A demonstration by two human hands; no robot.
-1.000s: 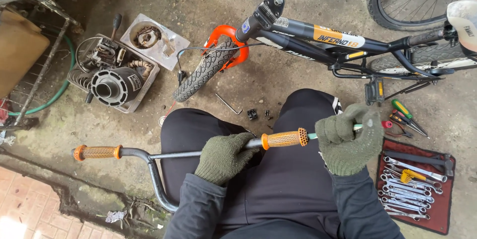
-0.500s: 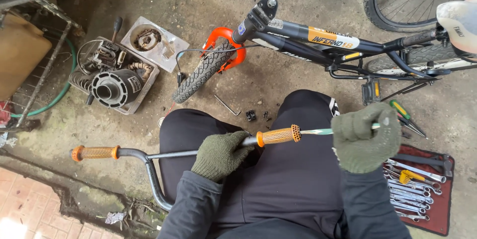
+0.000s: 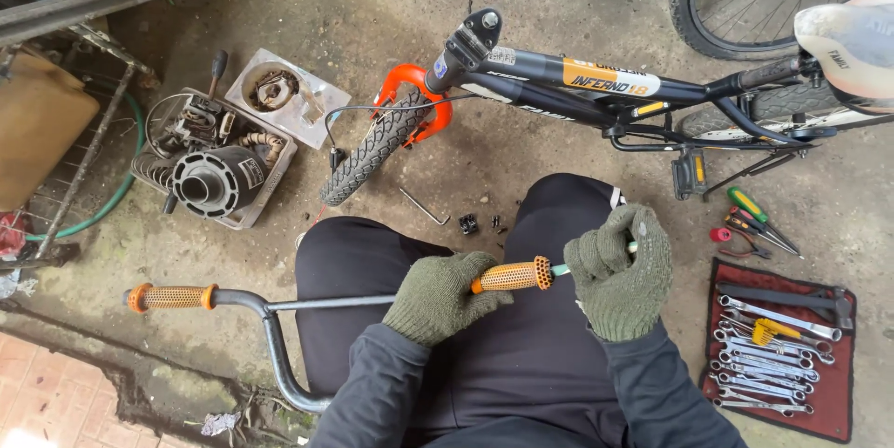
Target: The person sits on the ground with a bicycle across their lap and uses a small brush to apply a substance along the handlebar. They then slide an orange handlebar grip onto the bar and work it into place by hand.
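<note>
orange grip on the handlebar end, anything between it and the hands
Nothing visible. The left hand is wrapped round the handlebar right against the orange grip, touching its inner end. The right hand holds a thin tool that meets the grip's outer end.

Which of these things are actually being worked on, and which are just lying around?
In hand:
- left hand around the grey handlebar
- orange grip on the bar's end
- right hand closed on a thin tool at the grip's end

Lying about:
- bicycle frame
- hex key
- screwdrivers
- wrench roll
- box of engine parts
</note>
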